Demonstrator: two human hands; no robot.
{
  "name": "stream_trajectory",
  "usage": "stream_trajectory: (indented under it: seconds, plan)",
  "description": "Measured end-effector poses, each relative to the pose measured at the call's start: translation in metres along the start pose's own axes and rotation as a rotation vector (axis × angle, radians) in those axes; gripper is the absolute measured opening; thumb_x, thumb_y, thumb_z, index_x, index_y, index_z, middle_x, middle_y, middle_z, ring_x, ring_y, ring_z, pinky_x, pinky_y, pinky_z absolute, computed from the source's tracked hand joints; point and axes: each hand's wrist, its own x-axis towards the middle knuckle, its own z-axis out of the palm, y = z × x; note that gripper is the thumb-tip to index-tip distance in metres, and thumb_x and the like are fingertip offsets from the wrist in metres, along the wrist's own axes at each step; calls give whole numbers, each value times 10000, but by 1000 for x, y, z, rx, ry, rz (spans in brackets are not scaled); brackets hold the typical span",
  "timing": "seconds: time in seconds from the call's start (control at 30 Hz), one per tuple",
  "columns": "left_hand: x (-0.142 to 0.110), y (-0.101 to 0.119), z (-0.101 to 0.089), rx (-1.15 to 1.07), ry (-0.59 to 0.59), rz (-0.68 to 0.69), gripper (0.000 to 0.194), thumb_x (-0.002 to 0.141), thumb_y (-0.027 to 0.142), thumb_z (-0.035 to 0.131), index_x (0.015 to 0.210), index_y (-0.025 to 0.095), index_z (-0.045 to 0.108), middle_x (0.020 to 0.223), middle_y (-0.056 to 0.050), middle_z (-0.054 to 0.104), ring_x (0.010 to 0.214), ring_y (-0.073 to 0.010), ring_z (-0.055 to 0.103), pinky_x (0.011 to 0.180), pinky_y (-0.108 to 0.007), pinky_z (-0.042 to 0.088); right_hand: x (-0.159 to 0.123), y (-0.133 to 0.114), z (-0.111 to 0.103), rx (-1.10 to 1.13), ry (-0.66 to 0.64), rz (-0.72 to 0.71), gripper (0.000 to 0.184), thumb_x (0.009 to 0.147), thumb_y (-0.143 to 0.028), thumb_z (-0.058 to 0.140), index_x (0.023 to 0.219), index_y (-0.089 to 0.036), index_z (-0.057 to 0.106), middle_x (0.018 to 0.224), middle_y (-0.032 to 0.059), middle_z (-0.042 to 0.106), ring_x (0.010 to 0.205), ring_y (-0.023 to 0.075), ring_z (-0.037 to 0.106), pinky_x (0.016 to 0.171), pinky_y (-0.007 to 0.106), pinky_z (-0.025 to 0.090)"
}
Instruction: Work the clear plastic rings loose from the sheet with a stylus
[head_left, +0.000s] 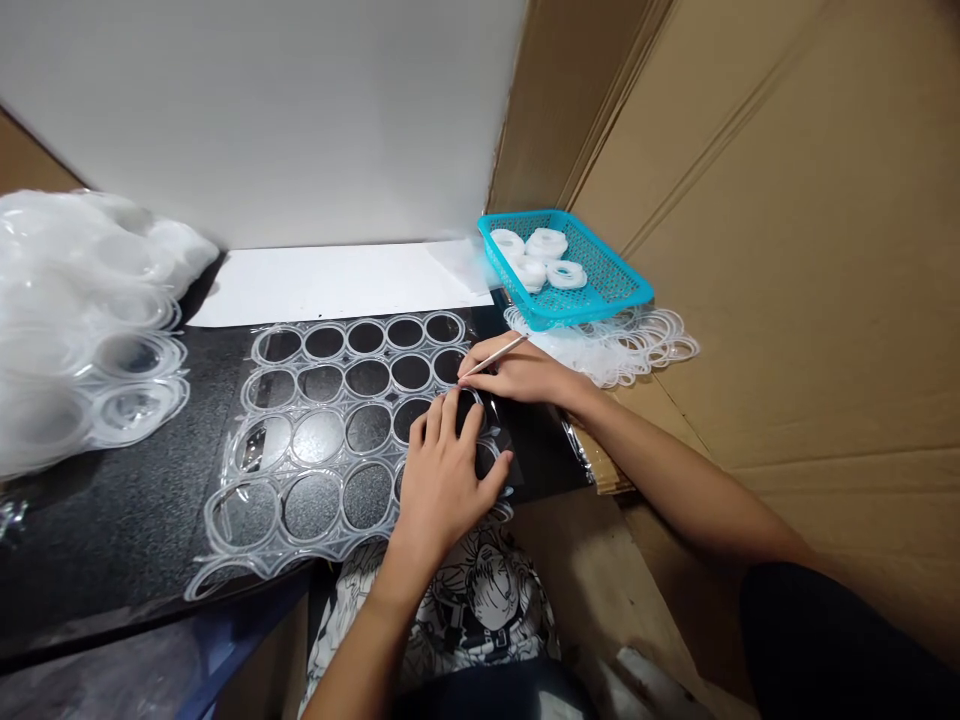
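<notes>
Right hand (517,372) fingers pinch a thin stick (495,357), its tip hidden behind the left hand (446,470), whose spread fingers press flat on a clear plastic ring sheet (330,430) covering the black table (112,500).

The plastic sheet (337,420) is see-through with rows of round rings, and the table (112,520) under it is black with tiny speckles. The basket (600,285) is bright blue-green with a little grid pattern, and the rings (546,243) in it are white. The pile of loose rings (630,345) beside it is clear. The thin stick (495,356) is pale. The board (262,110) behind is white. The cardboard (787,250) is brown. The cloth (480,600) below has black and white cartoon drawings.
</notes>
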Motion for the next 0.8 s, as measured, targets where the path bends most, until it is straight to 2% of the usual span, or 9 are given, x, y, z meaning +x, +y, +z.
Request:
stream_trajectory:
  seconds: [0.17,0.37,0.53,0.67,0.8]
  plan:
    - [0,0,1,-15,0,-1,569,1001,547,518,1447,193,518,1615,-184,447,1491,-382,402,1170,-567,384,-1,7,6,60,20,27,94,916,-269,706,915,-211,779,966,31,810,901,190,738,805,312,537]
    - [-1,0,1,-8,-7,-5,569,1007,552,507,1450,195,517,1629,-174,434,1504,-371,392,1182,-554,375,0,4,2,-10,-10,20,107,929,-269,692,934,-206,778,992,36,813,927,192,739,806,305,518]
    - [0,0,1,-5,-7,6,590,1010,557,504,1472,190,499,1627,-168,440,1499,-367,394,1179,-553,377,-5,-1,6,-164,9,-16,135,955,-289,659,960,-209,768,1014,45,809,939,215,726,809,330,465]
    - [0,-1,1,-8,-5,15,602,1012,550,506,1496,193,477,1614,-168,455,1494,-354,400,1185,-551,370,-13,-1,17,-331,40,-111,214,1021,-289,551,999,-193,742,1023,85,800,955,238,710,864,378,410]
    - [0,-1,1,-6,-7,13,606,1015,557,498,1500,194,470,1631,-170,432,1491,-355,404,1180,-551,377,-14,0,24,-424,57,-186,236,1040,-265,501,1004,-191,722,1041,100,798,986,246,694,854,388,366]
